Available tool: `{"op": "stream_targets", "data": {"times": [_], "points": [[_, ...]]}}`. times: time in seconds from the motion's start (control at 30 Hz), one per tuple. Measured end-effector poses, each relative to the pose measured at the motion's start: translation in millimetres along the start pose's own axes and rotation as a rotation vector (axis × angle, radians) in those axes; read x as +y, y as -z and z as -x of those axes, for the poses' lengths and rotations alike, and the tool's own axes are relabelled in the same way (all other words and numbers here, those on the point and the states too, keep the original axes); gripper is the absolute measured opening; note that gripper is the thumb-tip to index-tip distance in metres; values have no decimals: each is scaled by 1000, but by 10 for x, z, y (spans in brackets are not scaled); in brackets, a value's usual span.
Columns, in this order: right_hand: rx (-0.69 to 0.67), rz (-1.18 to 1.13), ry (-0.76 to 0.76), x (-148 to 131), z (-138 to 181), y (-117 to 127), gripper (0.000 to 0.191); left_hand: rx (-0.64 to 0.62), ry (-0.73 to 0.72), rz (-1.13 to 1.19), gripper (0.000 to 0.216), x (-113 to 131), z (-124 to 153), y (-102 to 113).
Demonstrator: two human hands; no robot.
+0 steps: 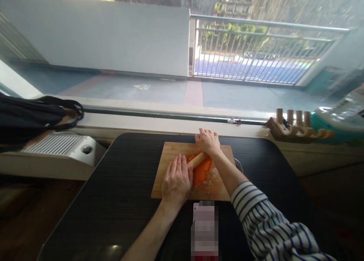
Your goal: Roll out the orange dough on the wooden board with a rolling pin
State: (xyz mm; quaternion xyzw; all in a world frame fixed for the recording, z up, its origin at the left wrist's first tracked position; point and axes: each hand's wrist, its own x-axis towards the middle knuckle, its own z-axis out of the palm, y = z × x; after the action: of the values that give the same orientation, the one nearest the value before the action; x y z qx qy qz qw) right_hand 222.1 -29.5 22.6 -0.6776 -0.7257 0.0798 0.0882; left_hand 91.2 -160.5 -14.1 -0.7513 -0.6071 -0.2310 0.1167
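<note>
One striped sleeve (256,208) in front, one wooden rolling pin (196,161) beyond it

The sleeve covers the right arm at the lower edge; the left forearm (153,230) beside it is bare. Two hands bear on the single pin, which lies slantwise between them. The left hand (176,177) is laid flat over the near end, its fingers straight rather than wrapped. The right hand (208,142) covers the far end, fingers pointing forward; whether its palm clasps the wood cannot be told.

Under the pin spreads one sheet of orange dough (201,172), ragged at the edge, with white crumbs (211,179) scattered beside it. All of this sits on one wooden board (170,149), with one thin loop (239,164) showing at its right side.

The board rests on one dark table (108,192). One pale pink object (203,227), blurred into blocks, lies on the near side of the board.

Farther out, one sill (170,123) carries one black bag (28,115) at the left and, at the right, one rack (287,131) with four upright wooden pegs (290,116).
</note>
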Motion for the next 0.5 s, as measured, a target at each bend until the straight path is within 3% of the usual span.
{"op": "stream_targets", "data": {"times": [0.5], "points": [[160, 21, 4, 347, 666, -61, 43, 7, -91, 69, 40, 116, 140, 92]]}}
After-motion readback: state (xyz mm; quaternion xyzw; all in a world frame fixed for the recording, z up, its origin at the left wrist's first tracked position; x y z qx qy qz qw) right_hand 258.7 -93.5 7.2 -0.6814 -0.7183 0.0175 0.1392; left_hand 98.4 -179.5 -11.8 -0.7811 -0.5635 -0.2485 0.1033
